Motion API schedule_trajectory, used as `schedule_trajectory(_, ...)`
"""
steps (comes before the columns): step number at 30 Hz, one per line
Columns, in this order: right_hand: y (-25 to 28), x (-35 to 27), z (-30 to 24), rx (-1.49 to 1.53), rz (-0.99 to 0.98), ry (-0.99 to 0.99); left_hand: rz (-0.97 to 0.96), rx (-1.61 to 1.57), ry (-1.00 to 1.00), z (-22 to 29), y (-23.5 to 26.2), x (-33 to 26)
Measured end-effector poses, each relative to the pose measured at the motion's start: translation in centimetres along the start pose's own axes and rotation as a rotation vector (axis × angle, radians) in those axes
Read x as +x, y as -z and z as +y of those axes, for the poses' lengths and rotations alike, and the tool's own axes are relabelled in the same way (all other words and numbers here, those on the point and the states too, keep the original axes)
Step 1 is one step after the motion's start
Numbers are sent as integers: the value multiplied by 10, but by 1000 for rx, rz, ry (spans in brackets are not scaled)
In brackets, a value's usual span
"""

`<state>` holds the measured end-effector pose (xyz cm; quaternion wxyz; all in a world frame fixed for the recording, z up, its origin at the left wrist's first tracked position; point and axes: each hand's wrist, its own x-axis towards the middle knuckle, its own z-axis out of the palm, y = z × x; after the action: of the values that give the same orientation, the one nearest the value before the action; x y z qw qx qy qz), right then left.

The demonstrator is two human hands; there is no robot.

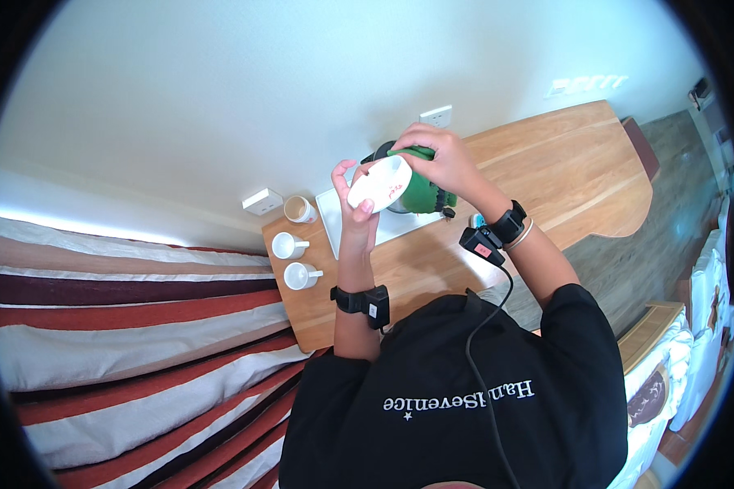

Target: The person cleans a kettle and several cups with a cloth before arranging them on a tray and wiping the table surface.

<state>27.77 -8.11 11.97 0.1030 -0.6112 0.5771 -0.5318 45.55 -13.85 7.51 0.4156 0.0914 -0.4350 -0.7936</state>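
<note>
While the left hand has its thumb and fingers closed about a white cup over the white tray, the cup's long axis slants away and rightward across the tray; the right hand has bent fingers gripping a green cloth, just right of the cup's far end; cloth-to-cup contact cannot be told; right thumb hidden.

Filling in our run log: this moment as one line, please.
left hand: holds white cup, tilted; right hand: on green cloth; table: tray, three more cups
</note>
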Motion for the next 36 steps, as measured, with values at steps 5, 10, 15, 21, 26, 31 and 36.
schedule_trajectory(5, 9, 1, -11, 45, 28, -53, 6, -5, -4, 2, 3, 2)
schedule_trajectory(10, 14, -4, -17, -62, 47, 28, 32, -59, -19, 5, 1, 1)
schedule_trajectory(15, 12, -3, -25, 21, 44, 30, 54, -142, -70, -5, 13, 2)
schedule_trajectory(21, 8, -4, -28, 49, 57, 33, 131, -139, -145, -13, 19, 3)
schedule_trajectory(26, 3, -7, -27, 33, 35, 28, 225, -173, -156, -9, 5, 11)
schedule_trajectory(31, -7, -8, -30, 28, 43, 52, 156, -593, -117, -5, -9, 10)
schedule_trajectory(36, -21, -11, -33, -3, 100, 113, 299, -465, -222, -6, -24, 11)
